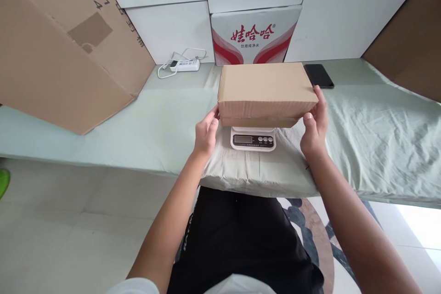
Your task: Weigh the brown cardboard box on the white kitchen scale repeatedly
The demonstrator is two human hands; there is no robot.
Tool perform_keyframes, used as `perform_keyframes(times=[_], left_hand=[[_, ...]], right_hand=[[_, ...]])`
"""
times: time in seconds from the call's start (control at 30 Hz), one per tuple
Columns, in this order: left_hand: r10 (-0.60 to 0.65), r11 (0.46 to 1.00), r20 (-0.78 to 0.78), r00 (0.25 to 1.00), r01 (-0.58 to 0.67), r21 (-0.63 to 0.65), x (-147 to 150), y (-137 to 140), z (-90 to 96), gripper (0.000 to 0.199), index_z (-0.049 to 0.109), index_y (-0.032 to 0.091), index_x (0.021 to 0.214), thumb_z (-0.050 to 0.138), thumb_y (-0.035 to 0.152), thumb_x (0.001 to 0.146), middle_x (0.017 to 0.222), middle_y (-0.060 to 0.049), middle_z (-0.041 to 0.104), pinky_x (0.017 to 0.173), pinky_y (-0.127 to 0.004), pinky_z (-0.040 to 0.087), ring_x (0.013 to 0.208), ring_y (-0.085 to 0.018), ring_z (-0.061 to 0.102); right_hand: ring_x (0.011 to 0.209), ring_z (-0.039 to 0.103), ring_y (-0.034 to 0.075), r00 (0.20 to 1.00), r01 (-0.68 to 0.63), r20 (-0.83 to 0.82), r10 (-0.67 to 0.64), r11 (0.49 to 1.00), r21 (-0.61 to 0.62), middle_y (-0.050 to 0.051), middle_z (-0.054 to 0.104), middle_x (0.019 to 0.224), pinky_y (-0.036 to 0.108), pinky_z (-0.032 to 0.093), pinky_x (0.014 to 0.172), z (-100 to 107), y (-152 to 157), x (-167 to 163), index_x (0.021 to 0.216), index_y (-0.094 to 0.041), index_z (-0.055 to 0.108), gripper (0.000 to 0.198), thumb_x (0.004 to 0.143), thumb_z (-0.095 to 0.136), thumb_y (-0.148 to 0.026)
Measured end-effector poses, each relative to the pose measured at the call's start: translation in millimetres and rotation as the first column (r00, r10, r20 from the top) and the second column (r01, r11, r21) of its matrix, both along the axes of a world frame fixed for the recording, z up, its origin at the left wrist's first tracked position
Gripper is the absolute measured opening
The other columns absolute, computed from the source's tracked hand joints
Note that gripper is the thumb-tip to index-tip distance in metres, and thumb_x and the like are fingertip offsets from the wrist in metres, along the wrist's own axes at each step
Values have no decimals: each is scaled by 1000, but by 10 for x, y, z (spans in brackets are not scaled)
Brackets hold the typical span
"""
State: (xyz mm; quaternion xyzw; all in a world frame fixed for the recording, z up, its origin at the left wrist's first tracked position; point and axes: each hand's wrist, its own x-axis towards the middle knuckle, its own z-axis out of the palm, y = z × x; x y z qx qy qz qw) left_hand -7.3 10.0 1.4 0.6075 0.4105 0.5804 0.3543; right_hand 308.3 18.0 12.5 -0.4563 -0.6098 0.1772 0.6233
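Note:
A closed brown cardboard box (pixel 267 83) is between my two hands, over a white digital kitchen scale (pixel 253 140). My left hand (pixel 206 132) presses the box's left side near its lower front corner. Around the right front corner, my right hand (pixel 315 124) has its fingers on the side and its thumb near the lower edge. The box hides the scale's platform, and I cannot tell whether its full weight rests there. The scale's display looks blank, with a row of buttons to its right.
A pale green cloth covers the table (pixel 172 124). Behind the box stands a white and red carton (pixel 255 34). A black phone (pixel 319 76) lies at the back right, a white power strip with a cable (pixel 185 65) at the back left. Large cardboard boxes (pixel 69 55) flank both sides.

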Motion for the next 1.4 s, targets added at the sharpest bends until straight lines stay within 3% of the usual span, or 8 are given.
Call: perform_keyframes(times=[0.3, 0.47, 0.57, 0.73, 0.97, 1.1, 1.23, 1.4], left_hand=[[-2, 1000, -24, 1000, 2, 3, -6, 12, -27, 81, 64, 24, 162, 51, 79, 104, 167, -12, 69, 134, -48, 55, 161, -34, 62], [265, 962, 149, 953, -271, 22, -178, 98, -64, 83, 67, 28, 158, 46, 85, 102, 173, -10, 63, 140, -47, 47, 169, -32, 53], [331, 942, 254, 909, -335, -28, -258, 148, -72, 83, 70, 27, 155, 47, 84, 100, 172, -12, 64, 139, -47, 48, 168, -32, 53], [295, 955, 212, 932, -291, -49, -221, 170, -81, 84, 73, 28, 152, 50, 88, 97, 170, -13, 66, 137, -49, 50, 166, -33, 57], [222, 975, 122, 967, -217, -56, -152, 171, -125, 86, 69, 25, 157, 48, 87, 100, 171, -16, 64, 138, -51, 49, 166, -34, 56], [211, 977, 80, 974, -206, -62, -121, 213, -175, 86, 68, 23, 158, 47, 86, 101, 171, -16, 64, 137, -50, 50, 166, -34, 56], [188, 981, 67, 980, -183, -71, -94, 260, -214, 91, 69, 22, 155, 51, 89, 97, 168, -17, 67, 136, -51, 52, 164, -35, 58], [150, 988, 32, 988, -149, -39, -81, 264, -226, 86, 68, 22, 156, 49, 85, 101, 168, -15, 67, 137, -51, 51, 163, -33, 60]], right_hand=[[143, 67, 35, 1000, -7, 0, 7, 1000, -19, 6, 61, 169, 55, 59, 118, 15, -19, -21, 170, -43, 51, 85, 96, 59, -83], [129, 73, 31, 993, 72, -96, -66, 996, 54, 8, 69, 152, 53, 63, 108, -80, 47, 77, 169, -45, 51, 78, 98, 59, -75], [121, 74, 29, 985, 105, -143, -97, 993, 45, 8, 69, 146, 49, 65, 100, -124, 80, 110, 167, -45, 53, 74, 99, 58, -74], [116, 72, 27, 986, 103, -134, -95, 993, 55, 8, 70, 136, 47, 64, 97, -142, 91, 63, 158, -41, 62, 66, 99, 59, -73], [101, 72, 23, 963, 198, -192, -191, 980, 19, 6, 68, 119, 40, 61, 83, -140, 147, -11, 140, -32, 68, 56, 103, 50, -70], [90, 71, 20, 928, 220, -294, -229, 974, -64, 5, 70, 106, 36, 58, 75, -136, 238, 21, 124, -28, 70, 45, 101, 53, -63], [76, 66, 19, 872, 231, -391, -293, 952, -200, 2, 70, 86, 34, 53, 66, -76, 302, 50, 100, -26, 70, 22, 92, 62, -45], [68, 59, 16, 893, 224, -343, -292, 948, -225, -2, 64, 76, 33, 53, 66, -16, 309, 46, 79, -25, 66, 13, 78, 64, -38]])
